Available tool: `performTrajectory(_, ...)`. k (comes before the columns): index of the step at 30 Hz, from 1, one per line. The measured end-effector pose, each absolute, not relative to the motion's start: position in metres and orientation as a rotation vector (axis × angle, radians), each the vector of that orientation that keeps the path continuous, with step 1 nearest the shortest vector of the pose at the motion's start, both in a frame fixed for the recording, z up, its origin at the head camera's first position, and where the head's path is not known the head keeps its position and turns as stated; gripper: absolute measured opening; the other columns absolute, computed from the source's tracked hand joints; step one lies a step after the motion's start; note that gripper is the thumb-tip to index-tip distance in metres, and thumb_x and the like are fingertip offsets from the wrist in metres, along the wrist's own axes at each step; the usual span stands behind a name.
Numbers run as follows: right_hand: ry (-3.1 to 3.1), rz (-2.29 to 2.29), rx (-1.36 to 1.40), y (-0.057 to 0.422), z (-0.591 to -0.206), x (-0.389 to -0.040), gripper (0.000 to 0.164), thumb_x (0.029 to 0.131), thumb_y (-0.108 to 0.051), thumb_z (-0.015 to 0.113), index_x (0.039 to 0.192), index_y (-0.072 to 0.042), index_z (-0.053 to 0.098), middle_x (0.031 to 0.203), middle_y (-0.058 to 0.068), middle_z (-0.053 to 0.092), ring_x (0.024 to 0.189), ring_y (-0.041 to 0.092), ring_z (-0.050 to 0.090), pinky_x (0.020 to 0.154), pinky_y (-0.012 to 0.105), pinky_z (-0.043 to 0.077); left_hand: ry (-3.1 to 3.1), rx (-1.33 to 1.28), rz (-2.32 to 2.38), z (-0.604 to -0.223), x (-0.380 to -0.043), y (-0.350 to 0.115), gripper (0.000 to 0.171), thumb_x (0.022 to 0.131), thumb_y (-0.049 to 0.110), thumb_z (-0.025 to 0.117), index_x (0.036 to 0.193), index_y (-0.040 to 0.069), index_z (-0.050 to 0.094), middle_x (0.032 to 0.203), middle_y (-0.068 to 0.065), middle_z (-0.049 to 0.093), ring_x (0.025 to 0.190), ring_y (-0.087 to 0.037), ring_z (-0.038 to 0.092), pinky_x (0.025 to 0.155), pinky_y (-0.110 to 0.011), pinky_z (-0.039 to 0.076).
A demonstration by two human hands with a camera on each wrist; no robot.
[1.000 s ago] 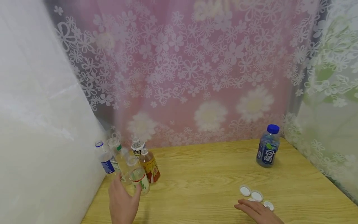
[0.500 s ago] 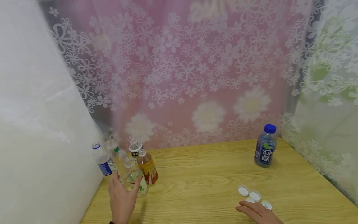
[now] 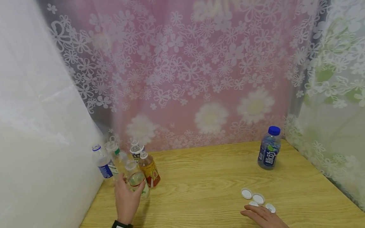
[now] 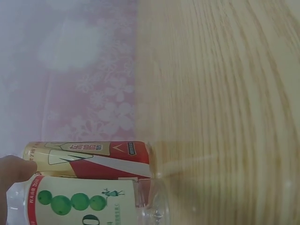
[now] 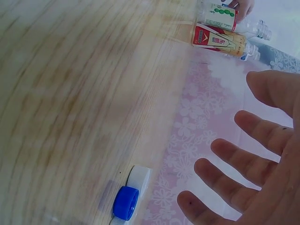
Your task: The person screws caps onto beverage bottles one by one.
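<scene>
My left hand (image 3: 127, 201) is at a clear, capless bottle (image 3: 137, 178) with a green-and-white label, thumb on one side and fingers on the other. In the left wrist view, the thumb lies at the shoulder of this bottle (image 4: 79, 201), close against a tea bottle (image 4: 93, 160) with a red-and-yellow label. The far fingers are mostly hidden. My right hand (image 3: 265, 218) hovers at the front right over several white bottle caps (image 3: 258, 199). Its fingers are spread and hold nothing in the right wrist view, where a blue cap (image 5: 125, 203) also shows.
Behind the left hand stand more capless bottles: one with a blue label (image 3: 105, 170), one with a green neck mark (image 3: 112, 147) and one with a black-and-white label (image 3: 136, 152). A blue-capped bottle (image 3: 268, 155) stands back right on the wooden table (image 3: 199, 177). Flowered curtain (image 3: 176, 79) hangs behind.
My left hand has shifted slightly forward and right around the clear bottle; a wristwatch now shows. The right hand stays over the caps. The whole head view has drifted a little.
</scene>
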State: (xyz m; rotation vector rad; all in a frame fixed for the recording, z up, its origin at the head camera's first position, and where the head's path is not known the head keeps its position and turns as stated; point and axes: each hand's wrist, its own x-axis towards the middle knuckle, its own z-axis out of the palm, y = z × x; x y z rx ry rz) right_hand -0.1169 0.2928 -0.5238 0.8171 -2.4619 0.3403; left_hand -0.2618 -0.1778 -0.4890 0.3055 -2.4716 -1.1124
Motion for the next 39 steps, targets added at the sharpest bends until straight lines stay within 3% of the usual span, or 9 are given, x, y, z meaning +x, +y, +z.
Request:
performTrajectory(7,-2.493,0.386,0.799,0.294,-0.527,-0.116,0.065,0.072,-0.036,0.087,0.131,-0.026,0.063,0.127,-0.003,0.062,0.103,0.009,0.061,0.066,0.025,0.049,-2.489,0.303,-1.09,-0.497,-0.27,-0.177,0.09,0.084,0.037,0.079,0.149,-0.005,0.033,0.128,-0.028,0.051,0.118,-0.046,0.052,0.092,-0.062,0.045)
performTrajectory(15,-2.62,0.406,0.753,0.298,-0.528,-0.115,0.058,0.079,-0.039,0.082,0.132,-0.029,0.062,0.129,-0.004,0.061,0.105,0.011,0.06,0.063,0.026,0.046,-2.461,0.257,-1.101,-0.503,-0.273,-0.176,0.065,0.084,0.032,0.08,0.133,0.0,0.05,0.121,-0.022,0.058,0.112,-0.04,0.058,0.089,-0.058,0.048)
performTrajectory(25,-2.585,0.4,0.782,0.297,-0.527,-0.116,0.062,0.076,-0.038,0.085,0.133,-0.026,0.062,0.129,-0.003,0.061,0.105,0.011,0.061,0.066,0.025,0.048,-2.483,0.287,-1.14,-0.501,-0.269,-0.175,0.064,0.086,0.033,0.078,0.135,0.004,0.048,0.127,-0.022,0.061,0.115,-0.04,0.061,0.09,-0.059,0.048)
performTrajectory(39,-2.537,0.391,0.827,0.299,-0.525,-0.117,0.064,0.073,-0.037,0.087,0.131,-0.021,0.064,0.125,0.0,0.063,0.106,0.011,0.061,0.07,0.026,0.051,-2.489,0.252,-1.113,-0.495,-0.254,-0.181,0.061,0.086,0.036,0.077,0.134,0.009,0.051,0.121,-0.018,0.066,0.108,-0.034,0.065,0.085,-0.055,0.05)
